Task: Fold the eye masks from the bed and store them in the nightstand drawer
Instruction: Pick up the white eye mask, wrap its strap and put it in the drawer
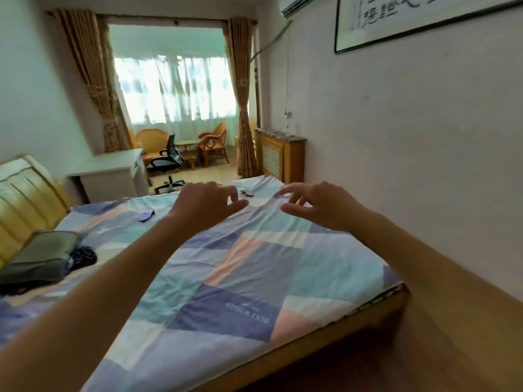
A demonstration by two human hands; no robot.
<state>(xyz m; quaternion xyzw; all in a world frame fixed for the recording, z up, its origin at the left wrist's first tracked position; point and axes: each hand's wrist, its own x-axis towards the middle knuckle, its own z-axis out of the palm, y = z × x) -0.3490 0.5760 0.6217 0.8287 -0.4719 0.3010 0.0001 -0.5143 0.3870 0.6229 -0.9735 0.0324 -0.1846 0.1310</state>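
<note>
Two small purple eye masks lie flat on the patchwork bedsheet (254, 267). One eye mask (146, 216) rests left of my left hand, the other eye mask (248, 192) sits near the bed's far edge, between my two hands. My left hand (208, 200) is stretched out over the bed, fingers apart and empty. My right hand (312, 203) reaches forward beside it, fingers spread, holding nothing. Both hands hover above the sheet, apart from the masks. No nightstand drawer is visible.
A padded headboard (24, 199) stands at the left, with a dark folded pillow or bag (39, 258) and a small dark round object (83, 254) beside it. A white desk (110, 171), an office chair (167, 159) and a radiator cover (280, 154) lie beyond the bed. Wooden floor runs along the right wall.
</note>
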